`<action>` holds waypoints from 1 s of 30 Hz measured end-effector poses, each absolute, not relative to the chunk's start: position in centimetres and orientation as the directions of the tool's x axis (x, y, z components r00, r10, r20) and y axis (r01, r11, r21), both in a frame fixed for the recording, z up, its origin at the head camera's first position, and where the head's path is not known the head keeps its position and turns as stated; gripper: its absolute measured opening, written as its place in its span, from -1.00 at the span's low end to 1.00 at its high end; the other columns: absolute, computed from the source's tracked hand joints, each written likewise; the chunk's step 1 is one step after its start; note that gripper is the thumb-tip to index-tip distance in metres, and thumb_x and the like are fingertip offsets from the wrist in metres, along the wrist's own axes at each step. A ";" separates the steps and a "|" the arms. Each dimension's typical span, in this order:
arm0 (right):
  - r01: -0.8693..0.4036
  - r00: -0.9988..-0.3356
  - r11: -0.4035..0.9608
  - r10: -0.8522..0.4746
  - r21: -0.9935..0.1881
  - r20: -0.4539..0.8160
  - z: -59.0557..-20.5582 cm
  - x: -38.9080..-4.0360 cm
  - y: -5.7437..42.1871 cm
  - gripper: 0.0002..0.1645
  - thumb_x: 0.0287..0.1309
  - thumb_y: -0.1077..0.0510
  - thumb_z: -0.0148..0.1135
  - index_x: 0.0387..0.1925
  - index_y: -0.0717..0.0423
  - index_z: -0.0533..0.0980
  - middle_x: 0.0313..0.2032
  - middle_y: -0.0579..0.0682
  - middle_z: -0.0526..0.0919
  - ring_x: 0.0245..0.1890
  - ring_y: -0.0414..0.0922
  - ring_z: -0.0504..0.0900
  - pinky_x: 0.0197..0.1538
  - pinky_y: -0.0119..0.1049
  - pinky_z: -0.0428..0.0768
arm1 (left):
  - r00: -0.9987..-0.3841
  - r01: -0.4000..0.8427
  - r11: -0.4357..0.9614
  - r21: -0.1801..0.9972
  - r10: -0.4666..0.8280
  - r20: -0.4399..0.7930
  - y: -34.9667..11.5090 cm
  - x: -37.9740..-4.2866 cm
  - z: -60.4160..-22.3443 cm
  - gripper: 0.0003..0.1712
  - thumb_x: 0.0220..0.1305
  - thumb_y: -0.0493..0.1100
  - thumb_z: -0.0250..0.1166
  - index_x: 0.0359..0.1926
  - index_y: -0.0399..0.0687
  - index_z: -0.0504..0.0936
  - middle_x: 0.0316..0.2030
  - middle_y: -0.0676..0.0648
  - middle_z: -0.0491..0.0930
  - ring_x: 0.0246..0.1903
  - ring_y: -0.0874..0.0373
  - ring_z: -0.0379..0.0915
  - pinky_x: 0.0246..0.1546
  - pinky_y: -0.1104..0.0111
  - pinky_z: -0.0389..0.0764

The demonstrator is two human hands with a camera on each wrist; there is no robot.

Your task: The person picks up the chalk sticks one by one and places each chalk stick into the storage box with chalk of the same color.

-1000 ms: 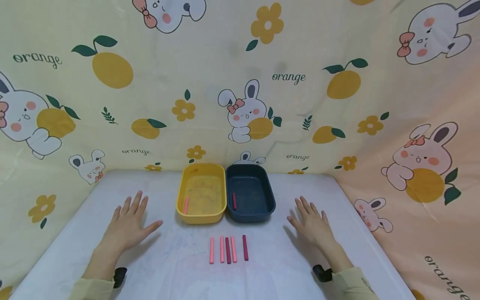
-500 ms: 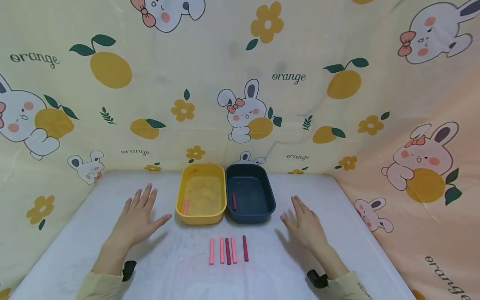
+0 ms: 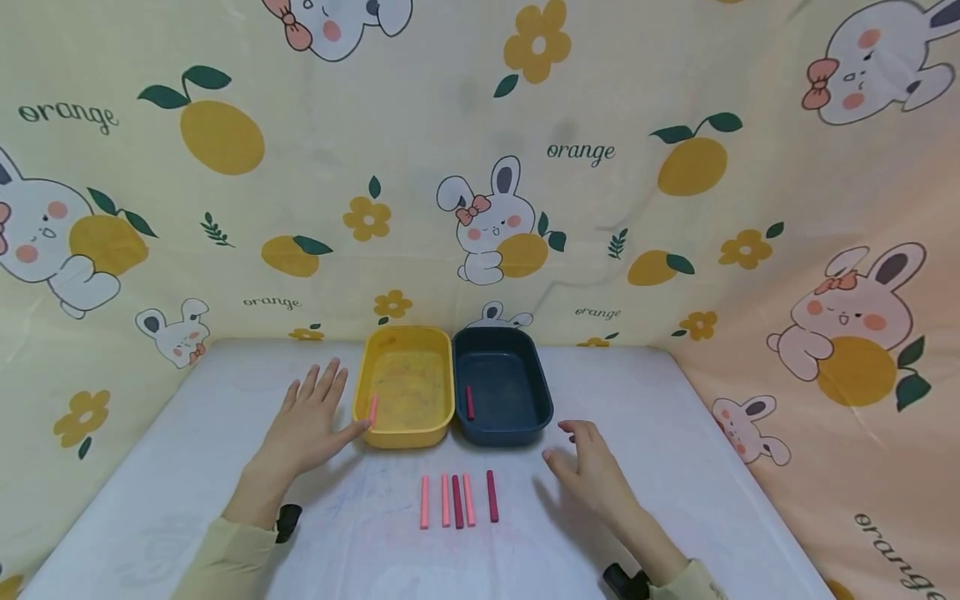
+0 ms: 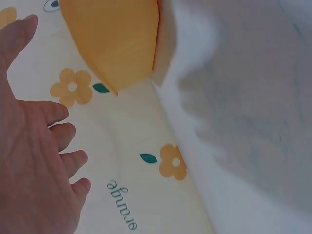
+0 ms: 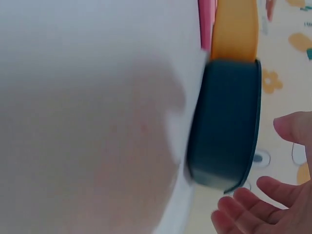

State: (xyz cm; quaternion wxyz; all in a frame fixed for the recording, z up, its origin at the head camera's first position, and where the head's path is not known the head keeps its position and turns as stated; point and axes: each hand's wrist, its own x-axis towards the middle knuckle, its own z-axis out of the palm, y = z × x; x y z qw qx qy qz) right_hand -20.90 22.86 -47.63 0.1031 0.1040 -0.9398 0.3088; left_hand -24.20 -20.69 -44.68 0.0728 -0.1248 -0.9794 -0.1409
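My left hand (image 3: 303,429) hovers beside the yellow bin (image 3: 405,439), fingers spread, its thumb tip overlapping the bin's near left corner in the head view. Nothing is in that hand (image 4: 41,161). To the right of the dark blue bin (image 3: 504,437), my right hand (image 3: 596,475) hangs over the table with fingers slightly bent and thumb apart, holding nothing. Several crayon-like sticks lie in a row in front of the bins: pink ones such as this pink stick (image 3: 424,502), and two dark red ones, with one dark red stick (image 3: 492,496) at the right end.
The bins stand side by side near the back of the white table (image 3: 360,558). One pink stick (image 3: 372,410) leans inside the yellow bin, and a dark red stick (image 3: 470,403) lies in the blue bin. A patterned cloth (image 3: 420,108) rises behind and at both sides.
My left hand has moved right, up to the yellow bin. My right hand has moved left and its fingers have bent. The sticks and bins stay where they were.
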 end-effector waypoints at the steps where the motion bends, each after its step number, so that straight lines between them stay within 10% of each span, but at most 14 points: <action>1: -0.258 -0.959 0.776 -0.135 -0.575 0.248 -47.7 -20.7 22.6 -0.40 0.32 0.06 0.41 0.25 0.28 0.45 0.18 0.17 0.54 0.11 0.10 0.58 0.14 0.07 0.62 | -0.958 0.267 0.929 0.255 0.228 0.172 -20.5 -24.4 -44.7 0.14 0.40 0.38 0.20 0.60 -0.37 0.05 0.63 -0.34 -0.09 0.58 -0.41 -0.21 0.53 -0.32 -0.16; 12: -0.258 -0.955 0.619 -0.281 -0.742 0.098 -48.4 -19.2 20.4 -0.46 0.25 0.21 0.44 0.17 0.34 0.47 -0.16 0.00 0.59 -0.26 -0.21 0.59 -0.15 -0.37 0.67 | -0.957 0.284 0.926 0.248 0.259 0.130 -19.0 -25.9 -45.8 0.18 0.41 0.37 0.21 0.59 -0.45 0.00 0.62 -0.38 -0.10 0.58 -0.39 -0.20 0.56 -0.24 -0.10; 30: -0.230 -0.909 0.673 -0.407 -0.703 -0.092 -48.9 -19.6 17.3 -0.38 0.24 0.12 0.44 0.23 0.32 0.47 -0.21 -0.07 0.54 -0.31 -0.19 0.50 -0.26 -0.40 0.57 | -0.952 0.306 0.913 0.269 0.295 0.083 -18.4 -26.3 -46.8 0.28 0.38 0.53 0.05 0.55 -0.55 0.02 0.59 -0.45 -0.08 0.57 -0.41 -0.12 0.56 -0.19 -0.02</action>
